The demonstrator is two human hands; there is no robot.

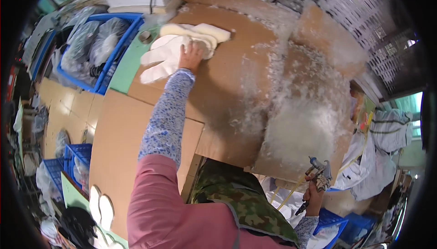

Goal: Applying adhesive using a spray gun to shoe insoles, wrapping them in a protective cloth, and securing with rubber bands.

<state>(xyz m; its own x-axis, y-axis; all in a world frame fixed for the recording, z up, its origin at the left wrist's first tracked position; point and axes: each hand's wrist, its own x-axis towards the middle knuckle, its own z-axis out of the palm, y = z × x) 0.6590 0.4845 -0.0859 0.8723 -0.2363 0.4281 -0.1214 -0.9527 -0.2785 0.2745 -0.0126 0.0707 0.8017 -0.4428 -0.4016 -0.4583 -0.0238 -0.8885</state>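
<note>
Brown corrugated cardboard sheets (227, 80) are shown covering the desk, their right-hand part crusted with a thick white fluffy residue (296, 126). At the far left end of the cardboard a pile of white foam shoe insoles (182, 48) is laid, the pieces overlapping one another; a small roll of tape (145, 36) is seen just beside the pile on a pale green board (125, 69).

The left hand (190, 57), extended from a blue floral sleeve (166, 117), is placed flat on the near edge of the insole pile; its grip is released, with the fingers spread over the top pieces rather than closed around any one of them.

The right hand (313, 199) is held low at the near right edge of the desk, well apart from the insoles. Its grip is clenched around the handle of a metal spray gun (318, 176), which is held upright with the nozzle end uppermost; a thin yellowish hose (287, 194) is seen running from below the gun.

Blue plastic crates (98, 48) filled with clear bagged goods are stood on the floor to the left, and further blue crates (75, 158) are seen lower left. More white insoles (102, 205) are laid on a surface at the lower left. A white perforated panel (346, 7) is visible at upper right.
</note>
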